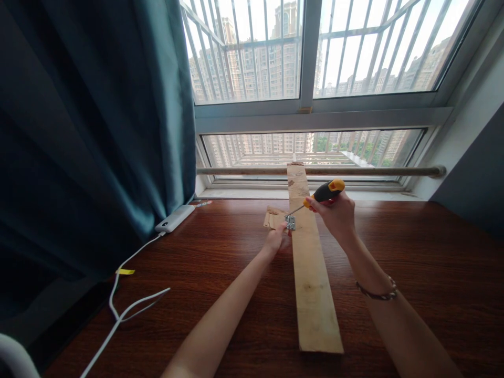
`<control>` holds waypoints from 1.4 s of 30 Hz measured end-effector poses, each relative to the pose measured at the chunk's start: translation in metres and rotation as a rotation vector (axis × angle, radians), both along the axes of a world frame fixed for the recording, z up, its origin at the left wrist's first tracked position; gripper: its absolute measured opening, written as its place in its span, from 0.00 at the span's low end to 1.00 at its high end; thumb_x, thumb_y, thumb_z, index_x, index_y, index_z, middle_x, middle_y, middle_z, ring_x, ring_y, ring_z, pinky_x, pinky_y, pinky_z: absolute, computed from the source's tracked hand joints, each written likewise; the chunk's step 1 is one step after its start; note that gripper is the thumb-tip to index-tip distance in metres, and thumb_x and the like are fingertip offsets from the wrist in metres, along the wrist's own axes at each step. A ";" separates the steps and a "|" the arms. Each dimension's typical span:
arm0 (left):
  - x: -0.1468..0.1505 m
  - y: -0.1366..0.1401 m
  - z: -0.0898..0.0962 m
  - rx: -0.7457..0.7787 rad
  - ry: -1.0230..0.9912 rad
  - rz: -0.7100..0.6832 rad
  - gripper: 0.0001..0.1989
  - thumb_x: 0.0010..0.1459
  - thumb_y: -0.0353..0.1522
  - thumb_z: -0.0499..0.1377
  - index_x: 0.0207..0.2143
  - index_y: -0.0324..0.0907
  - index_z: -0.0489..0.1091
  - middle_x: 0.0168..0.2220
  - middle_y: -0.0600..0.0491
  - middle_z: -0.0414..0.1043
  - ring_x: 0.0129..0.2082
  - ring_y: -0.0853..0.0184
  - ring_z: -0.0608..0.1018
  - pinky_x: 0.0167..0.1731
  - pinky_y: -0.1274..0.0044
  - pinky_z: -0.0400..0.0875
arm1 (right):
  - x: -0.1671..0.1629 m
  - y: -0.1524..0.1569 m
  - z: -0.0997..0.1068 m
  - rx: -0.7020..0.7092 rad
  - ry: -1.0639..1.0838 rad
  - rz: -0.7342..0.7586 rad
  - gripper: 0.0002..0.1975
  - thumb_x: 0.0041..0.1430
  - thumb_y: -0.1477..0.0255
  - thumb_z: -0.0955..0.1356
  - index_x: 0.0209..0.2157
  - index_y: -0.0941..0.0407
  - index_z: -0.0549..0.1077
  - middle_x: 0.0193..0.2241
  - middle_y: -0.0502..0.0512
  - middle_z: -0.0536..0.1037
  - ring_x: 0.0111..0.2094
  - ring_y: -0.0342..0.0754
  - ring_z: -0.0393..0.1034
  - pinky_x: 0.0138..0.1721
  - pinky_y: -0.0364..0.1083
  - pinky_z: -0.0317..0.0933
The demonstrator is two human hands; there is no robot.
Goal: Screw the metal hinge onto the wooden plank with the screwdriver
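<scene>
My right hand (pixel 337 214) is closed around a screwdriver (pixel 325 192) with a black and yellow handle. Its thin shaft slants down to the left, and the tip meets a small metal hinge (pixel 290 222). That hinge lies where a short wooden piece (pixel 273 216) meets the left edge of a long wooden board (pixel 313 283). With fingers pressed together, my left hand (pixel 276 237) grips the short piece beside the hinge; its fingertips are partly hidden. The long board runs from near me toward the window, its far end raised at the rail.
A metal rail (pixel 370 171) crosses in front of the barred window. On the left of the brown wooden surface (pixel 228 262) lie a white power bank-like device (pixel 175 218), a white cable (pixel 114 326) and a yellow tag (pixel 126 272). A blue curtain (pixel 169 115) hangs there.
</scene>
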State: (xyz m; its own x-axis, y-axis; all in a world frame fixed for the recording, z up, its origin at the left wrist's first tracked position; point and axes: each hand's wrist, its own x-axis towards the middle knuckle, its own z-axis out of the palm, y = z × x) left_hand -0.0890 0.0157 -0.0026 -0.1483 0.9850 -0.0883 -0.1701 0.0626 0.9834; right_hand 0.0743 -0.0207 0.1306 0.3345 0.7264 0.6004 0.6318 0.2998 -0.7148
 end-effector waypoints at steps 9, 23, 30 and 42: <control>0.000 -0.007 0.006 0.036 0.038 -0.010 0.14 0.51 0.36 0.59 0.35 0.35 0.76 0.42 0.43 0.76 0.48 0.57 0.74 0.52 0.69 0.62 | -0.001 -0.002 0.000 0.028 -0.028 -0.005 0.19 0.39 0.55 0.72 0.25 0.53 0.65 0.21 0.52 0.77 0.25 0.54 0.73 0.26 0.47 0.63; 0.001 -0.008 0.010 0.049 -0.052 0.000 0.10 0.49 0.34 0.61 0.33 0.38 0.77 0.39 0.47 0.78 0.49 0.57 0.73 0.52 0.70 0.61 | -0.001 -0.001 -0.001 -0.038 0.117 0.092 0.20 0.38 0.57 0.74 0.26 0.56 0.67 0.21 0.54 0.77 0.25 0.56 0.75 0.29 0.51 0.68; 0.001 -0.007 0.006 0.048 -0.066 -0.016 0.14 0.49 0.35 0.62 0.36 0.35 0.76 0.42 0.43 0.76 0.49 0.56 0.74 0.52 0.68 0.62 | 0.000 0.000 0.002 -0.147 0.628 0.559 0.25 0.33 0.62 0.77 0.32 0.57 0.66 0.34 0.57 0.79 0.24 0.50 0.76 0.29 0.51 0.73; 0.000 -0.004 0.005 0.026 0.007 0.029 0.10 0.50 0.33 0.60 0.33 0.38 0.77 0.42 0.46 0.77 0.48 0.59 0.74 0.50 0.72 0.63 | -0.006 0.004 -0.014 0.036 0.096 0.041 0.24 0.40 0.52 0.73 0.30 0.55 0.67 0.21 0.53 0.76 0.26 0.56 0.75 0.29 0.52 0.69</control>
